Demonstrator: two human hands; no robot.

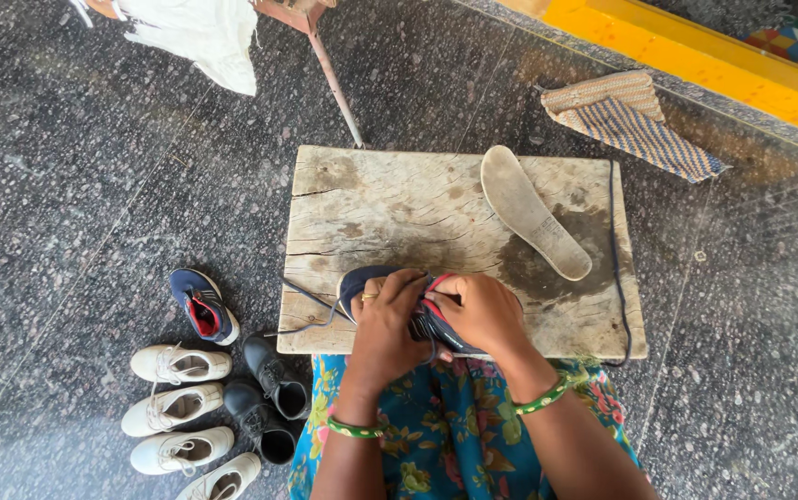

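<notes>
Shoe point(371, 282) gripped in both hands at the near edge of the wooden worktop point(399, 204).
Left hand point(385, 324) clasps the toe, right hand point(482, 310) pinches the tongue; it looks light and soft-sided, best held by the firmer sole. Insole point(533, 222) lies beyond.

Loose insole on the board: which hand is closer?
Right. The right hand grips the navy shoe just below and left of the insole, apart from it. The left hand sits farther left, on the shoe's toe end.

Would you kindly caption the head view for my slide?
Both hands, left hand and right hand, grip a dark blue shoe on a wooden board beside an insole.
</notes>
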